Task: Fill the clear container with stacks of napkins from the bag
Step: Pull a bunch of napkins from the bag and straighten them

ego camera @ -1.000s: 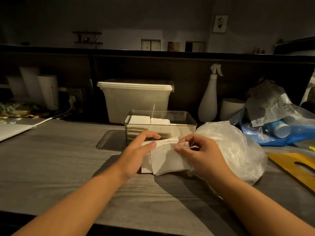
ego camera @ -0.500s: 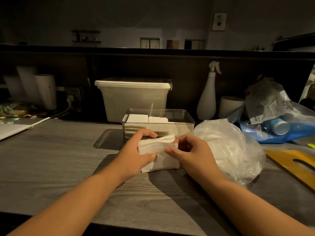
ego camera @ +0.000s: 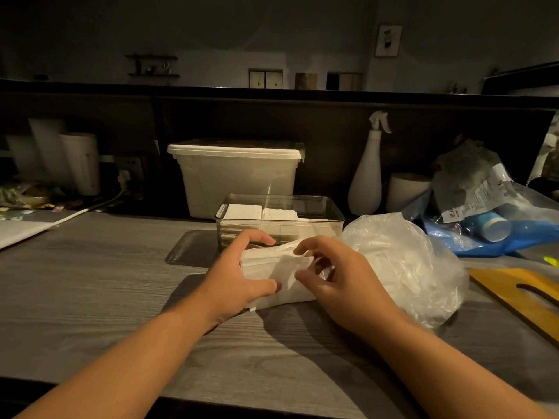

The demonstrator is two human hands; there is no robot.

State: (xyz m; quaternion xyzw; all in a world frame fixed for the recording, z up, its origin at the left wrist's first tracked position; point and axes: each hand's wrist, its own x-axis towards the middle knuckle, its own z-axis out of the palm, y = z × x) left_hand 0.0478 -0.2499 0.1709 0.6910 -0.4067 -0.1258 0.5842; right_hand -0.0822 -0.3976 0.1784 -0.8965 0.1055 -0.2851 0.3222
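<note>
Both hands are on a stack of napkins [ego camera: 284, 285] down on the grey counter [ego camera: 90, 297], right in front of the clear container [ego camera: 320, 220] and just left of the crinkly plastic bag [ego camera: 402, 261]. So the left hand [ego camera: 239, 276] grips the stack's left end, thumb on the near side, fingers curled over the far edge. And the right hand [ego camera: 341, 282] has curled fingers at the right end, thumb and forefinger pinching a loose top sheet. The container already has white piles [ego camera: 260, 211] in it. There's a lidded white tub [ego camera: 236, 179] behind, a spray bottle [ego camera: 366, 182] to the right, and a wooden board [ego camera: 520, 294] at the right edge
</note>
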